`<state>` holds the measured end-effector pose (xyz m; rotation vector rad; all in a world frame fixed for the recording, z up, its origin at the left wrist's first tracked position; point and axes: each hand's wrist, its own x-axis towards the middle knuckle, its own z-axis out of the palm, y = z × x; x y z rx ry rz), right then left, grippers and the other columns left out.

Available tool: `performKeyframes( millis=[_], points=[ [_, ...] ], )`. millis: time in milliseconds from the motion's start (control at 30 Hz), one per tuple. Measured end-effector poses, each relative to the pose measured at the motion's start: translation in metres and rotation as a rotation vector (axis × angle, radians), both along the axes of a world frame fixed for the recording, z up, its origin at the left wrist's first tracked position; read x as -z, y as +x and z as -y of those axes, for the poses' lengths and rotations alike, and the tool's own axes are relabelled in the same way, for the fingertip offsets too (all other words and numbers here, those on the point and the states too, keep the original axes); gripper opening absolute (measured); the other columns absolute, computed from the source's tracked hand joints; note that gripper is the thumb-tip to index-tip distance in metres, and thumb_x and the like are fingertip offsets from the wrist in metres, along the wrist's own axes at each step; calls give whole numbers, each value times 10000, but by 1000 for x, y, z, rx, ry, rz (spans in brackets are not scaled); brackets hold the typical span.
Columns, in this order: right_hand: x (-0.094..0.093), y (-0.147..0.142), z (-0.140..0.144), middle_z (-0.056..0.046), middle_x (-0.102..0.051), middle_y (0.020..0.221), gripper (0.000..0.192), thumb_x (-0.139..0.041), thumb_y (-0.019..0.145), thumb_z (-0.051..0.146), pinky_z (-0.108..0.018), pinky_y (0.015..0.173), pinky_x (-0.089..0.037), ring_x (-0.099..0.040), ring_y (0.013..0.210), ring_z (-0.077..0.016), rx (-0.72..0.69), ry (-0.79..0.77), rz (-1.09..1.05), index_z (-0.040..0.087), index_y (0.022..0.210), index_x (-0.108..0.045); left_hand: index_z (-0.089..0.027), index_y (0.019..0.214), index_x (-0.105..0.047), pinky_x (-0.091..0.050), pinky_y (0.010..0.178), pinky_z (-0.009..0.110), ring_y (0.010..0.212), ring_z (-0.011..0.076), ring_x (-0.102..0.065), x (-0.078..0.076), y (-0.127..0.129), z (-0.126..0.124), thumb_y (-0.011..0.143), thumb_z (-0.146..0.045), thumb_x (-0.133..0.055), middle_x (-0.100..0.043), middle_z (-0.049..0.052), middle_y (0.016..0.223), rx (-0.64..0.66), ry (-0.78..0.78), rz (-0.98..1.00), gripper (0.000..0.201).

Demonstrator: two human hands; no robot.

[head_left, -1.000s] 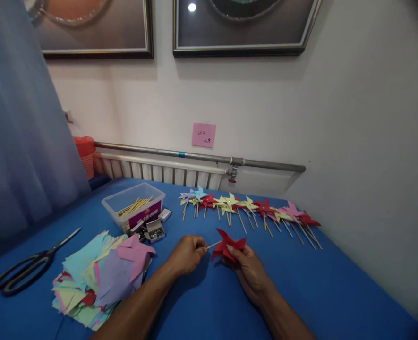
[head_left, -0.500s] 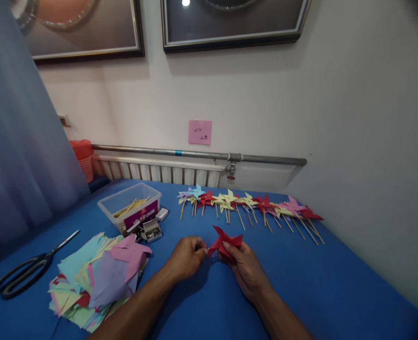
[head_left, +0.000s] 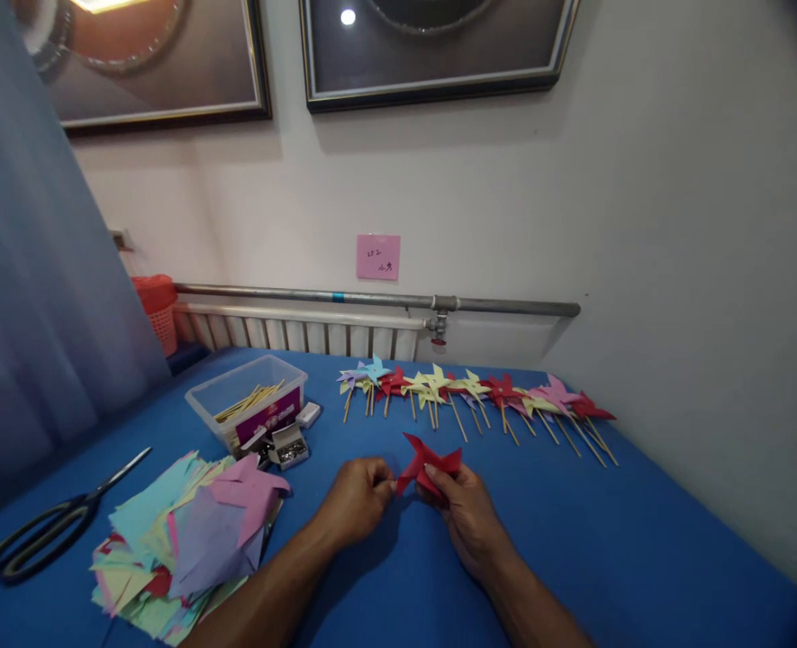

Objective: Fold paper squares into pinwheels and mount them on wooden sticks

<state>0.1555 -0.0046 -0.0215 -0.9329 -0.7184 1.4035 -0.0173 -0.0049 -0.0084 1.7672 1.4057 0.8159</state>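
Note:
A red paper pinwheel (head_left: 428,463) is pinched in my right hand (head_left: 469,508), thumb on its front near the centre and fingers behind. My left hand (head_left: 364,495) is closed, thumb against forefinger, right beside the pinwheel's left point. Whatever those fingertips hold is too small to name. Left of my left hand lies a pile of cut pastel paper (head_left: 141,531). On top of it rest a pink paper piece (head_left: 249,490) and a lilac sheet (head_left: 209,540). A small open box of metal pins (head_left: 291,448) sits behind the pile.
A clear plastic tub (head_left: 209,396) holds thin wooden sticks (head_left: 253,400). Black-handled scissors (head_left: 60,526) lie far left. A row of finished pinwheels on sticks (head_left: 504,392) lines the back of the blue tabletop (head_left: 607,558). Behind it runs a metal pipe (head_left: 520,307) along the wall.
The view has tilted up slightly. Both hands and the red pinwheel keep nearly the same positions, with my left fingertips still beside its left point.

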Motion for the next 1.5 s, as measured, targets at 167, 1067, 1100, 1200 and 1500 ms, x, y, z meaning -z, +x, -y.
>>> performKeyframes(
  millis=[167,1067,1100,1200,1500],
  points=[
    [1,0,0,9,-709,721,357,-933,541,336,-269,653,-522,-626,641,-129,-6,5,-9,174,783,-726,-161,726,-631,-313,566,227,595,110,-467,-3,1,2,814,-262,-545,-570,-29,627,-3,6,-3,159],
    [0,0,0,-11,-732,738,302,-915,556,303,-271,671,-507,-631,651,-135,-19,4,4,172,764,-738,-163,721,-644,-305,576,236,602,113,-479,-7,1,4,816,-245,-553,-582,-28,627,-32,30,-59,155],
    [0,0,0,-12,-735,741,304,-915,551,302,-270,673,-507,-632,653,-135,-20,1,0,171,762,-740,-164,718,-644,-305,577,237,606,114,-481,-7,2,4,817,-244,-551,-582,-27,628,-32,37,-61,157],
    [-1,-1,0,-11,-736,727,321,-923,526,299,-258,667,-502,-626,646,-128,-13,-6,-15,165,754,-742,-167,722,-646,-294,573,239,599,114,-474,-8,3,6,819,-236,-546,-572,-27,618,-41,59,-72,155],
    [1,0,-2,-7,-740,733,322,-920,537,297,-256,680,-504,-629,660,-131,-18,-5,-22,166,775,-747,-170,736,-652,-273,576,239,595,115,-464,-12,6,10,826,-232,-565,-563,-25,609,-77,76,-115,140]
  ],
)
